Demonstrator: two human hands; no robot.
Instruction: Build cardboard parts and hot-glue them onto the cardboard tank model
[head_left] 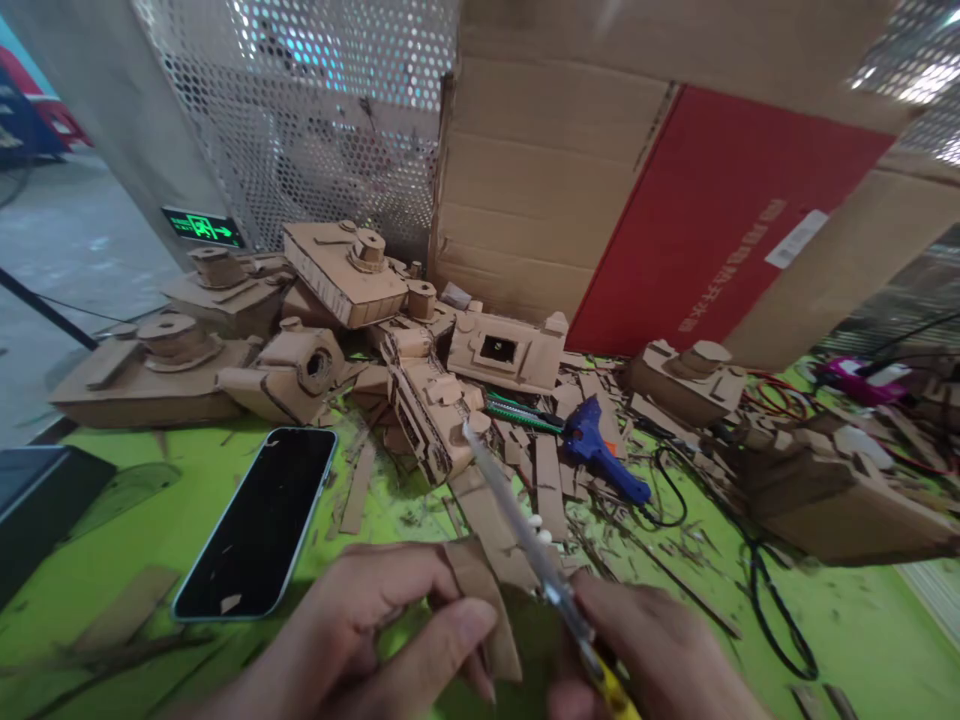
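My left hand pinches a small curved strip of cardboard between thumb and fingers, low in the middle of the view. Close by on the right, my right hand is closed round a utility knife with a yellow handle. Its long blade is extended and points up and away, blurred by motion. The blade is beside the strip; whether it touches cannot be told. Beyond the hands lie a cardboard camera model and a second one with a dark screen.
A phone lies on the green table at left. A blue glue gun and a green cutter rest among cardboard scraps. Several more cardboard camera models stand behind. Large cardboard with a red panel blocks the back.
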